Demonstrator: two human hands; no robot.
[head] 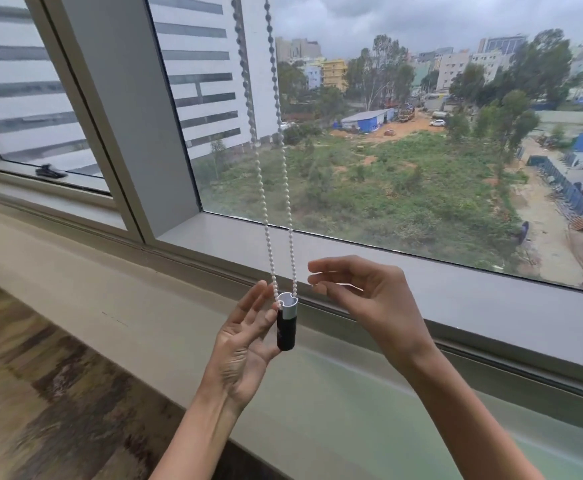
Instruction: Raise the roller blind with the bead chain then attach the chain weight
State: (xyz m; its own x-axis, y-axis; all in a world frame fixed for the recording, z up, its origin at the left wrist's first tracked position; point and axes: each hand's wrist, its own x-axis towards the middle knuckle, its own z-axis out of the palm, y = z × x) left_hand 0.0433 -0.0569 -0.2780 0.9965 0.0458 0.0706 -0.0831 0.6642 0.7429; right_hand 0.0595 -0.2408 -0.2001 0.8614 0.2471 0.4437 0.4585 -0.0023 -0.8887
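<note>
White beads: a bead chain (272, 216) hangs in two strands from the top edge of the view, in front of the window glass (404, 140), down to the centre of the scene.
Chain weight: a small cylinder (286, 323) with a black body and a silver-grey cap, upright at the bottom of the loop; both strands enter its cap.
Left hand: the left hand (245, 351) is spread wide, palm turned right and up, just left of the chain weight. Its fingertips lie close against the weight's upper body and the left strand; whether they press on it cannot be told. It is not closed around anything.
Right hand: the right hand (366, 299) hovers just right of the strands, above the weight, fingers loosely curled and parted, gripping nothing; thumb and forefinger point left toward the chain without touching it.
Window sill: a pale ledge (179, 327) runs left to right below the hands.
Frame: a grey window frame (123, 109) stands left of the chain.
Outside: far beyond the glass lie a white building, a green plot, trees and a cloudy sky.
</note>
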